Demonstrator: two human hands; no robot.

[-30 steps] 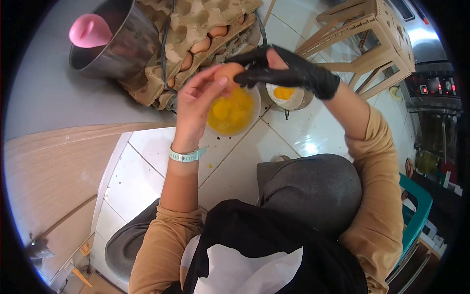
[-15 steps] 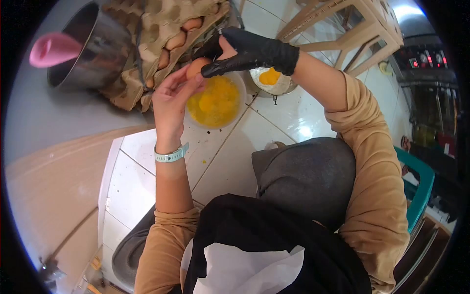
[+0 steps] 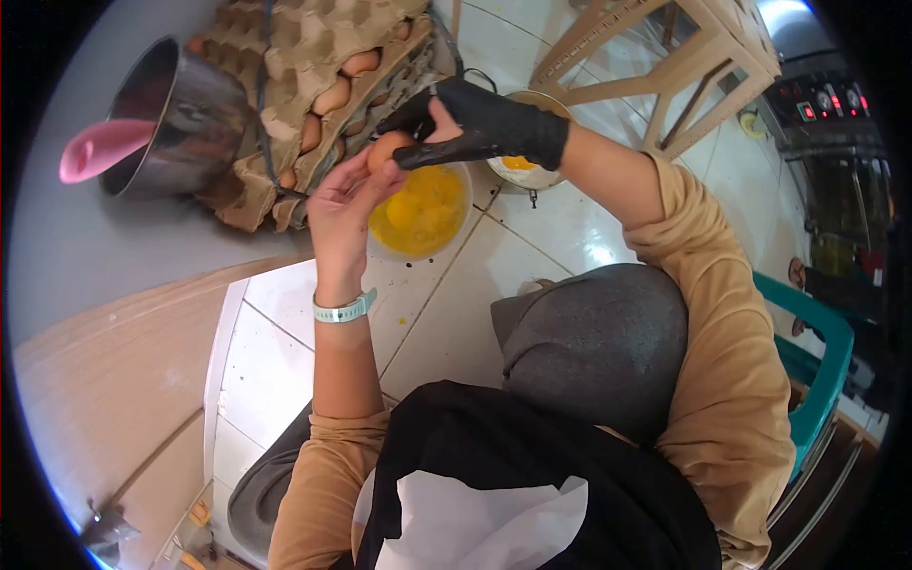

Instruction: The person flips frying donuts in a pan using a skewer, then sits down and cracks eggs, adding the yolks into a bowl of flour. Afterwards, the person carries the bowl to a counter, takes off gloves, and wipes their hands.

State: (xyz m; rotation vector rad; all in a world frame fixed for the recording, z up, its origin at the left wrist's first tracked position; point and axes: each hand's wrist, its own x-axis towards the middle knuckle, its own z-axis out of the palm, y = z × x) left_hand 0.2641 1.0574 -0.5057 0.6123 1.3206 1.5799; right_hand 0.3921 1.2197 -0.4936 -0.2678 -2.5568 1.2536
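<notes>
A brown egg (image 3: 388, 149) is held between both hands, above the near side of a bowl (image 3: 469, 198). My bare left hand (image 3: 342, 207) pinches it from below with the fingertips. In a black glove, my right hand (image 3: 480, 123) presses its thumb against the egg's right side; its other fingers are partly hidden behind. Whether the shell is cracked I cannot tell. Several yolks (image 3: 408, 209) lie in clear egg white inside the bowl. Just right of it, partly under my right wrist, stands a metal pot (image 3: 528, 187) with white powder and yolk in it.
Stacked egg trays (image 3: 309, 62) with several eggs stand on the grey surface at upper left. Beside them is a metal pitcher (image 3: 204, 119) with a pink handle (image 3: 104, 150) sticking out. A beige stool (image 3: 655, 81) is at upper right, a green chair (image 3: 826, 361) at right.
The view has shifted slightly, so the trays and pitcher sit a little lower. Both hands stay on the egg, now covering more of the pot.
</notes>
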